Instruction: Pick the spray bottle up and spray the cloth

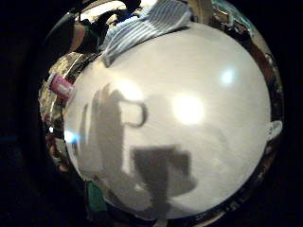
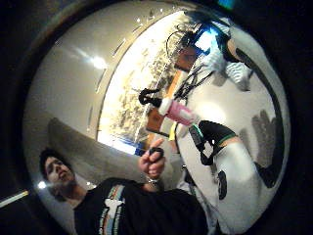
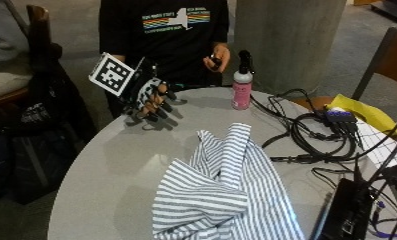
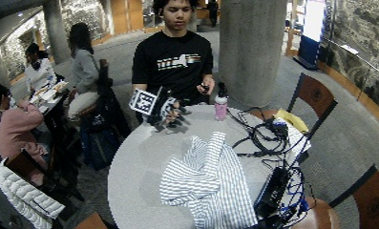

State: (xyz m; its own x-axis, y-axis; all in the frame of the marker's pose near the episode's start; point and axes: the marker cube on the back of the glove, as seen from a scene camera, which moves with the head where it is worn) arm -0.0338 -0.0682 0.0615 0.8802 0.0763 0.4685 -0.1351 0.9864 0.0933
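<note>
My right hand [image 3: 148, 102] hovering above table [image 3: 118, 165] near its edge, fingers spread and relaxed, gripping nothing; its shadow falls on tabletop below. Spray bottle [image 3: 241, 82] stands upright on table off to one side of hand, well apart: pink body, white collar, black trigger head. Striped cloth [image 3: 228, 195], blue-and-white, lies crumpled mid-table, apart from both. Bare hand [image 3: 216, 59] up at chest, pinching small dark thing. Cables [image 3: 311, 135] tangled past bottle.
</note>
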